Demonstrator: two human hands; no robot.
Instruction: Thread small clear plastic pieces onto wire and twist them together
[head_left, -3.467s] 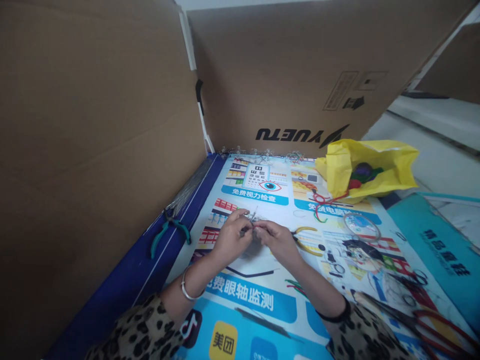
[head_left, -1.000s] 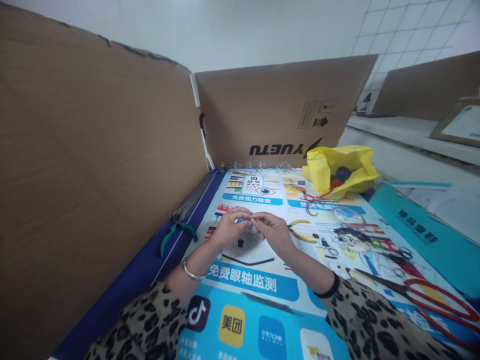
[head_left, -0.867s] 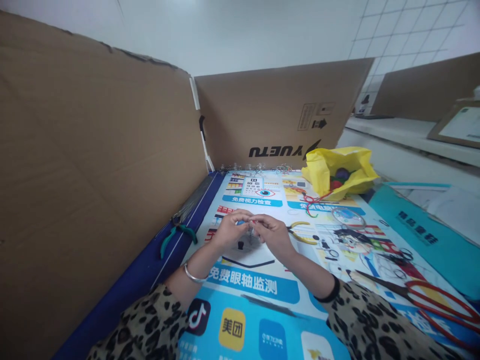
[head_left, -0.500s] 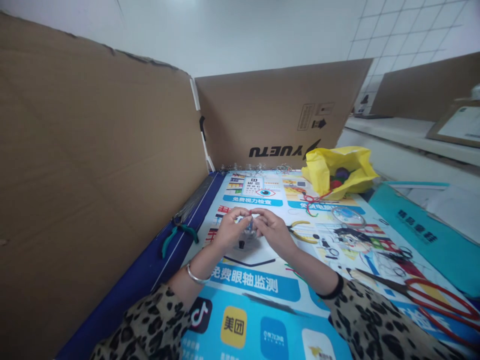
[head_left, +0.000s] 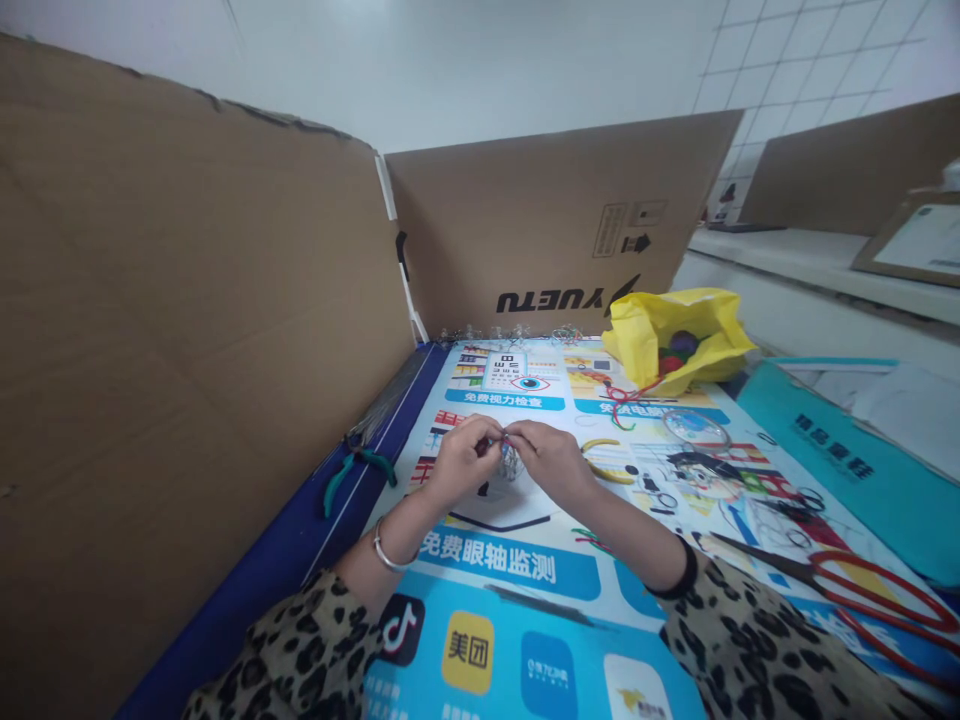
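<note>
Over the middle of the printed sheet, my left hand (head_left: pixel 465 458) and my right hand (head_left: pixel 553 462) meet fingertip to fingertip. Both are closed in a pinch. A small silvery wire piece (head_left: pixel 512 463) hangs just below the fingertips, partly hidden by them; its full shape is too small to make out. To the right of my right hand lie pliers with yellow handles (head_left: pixel 609 472), their jaws covered by the hand. Pliers with teal handles (head_left: pixel 358 470) rest left of my left hand, at the table's blue edge.
A yellow bag (head_left: pixel 679 345) holding coloured balls stands at the back right. Large red-handled scissors (head_left: pixel 862 590) and small black scissors (head_left: pixel 802 507) lie at right, beside a teal box (head_left: pixel 840 440). Cardboard panels (head_left: pixel 540 220) wall the left and back. Wire bundles (head_left: pixel 517 334) line the back.
My right hand's fingers have moved slightly and now bunch closer together beside the left fingertips. The wire piece shows a little more below them. The tools have not moved.
</note>
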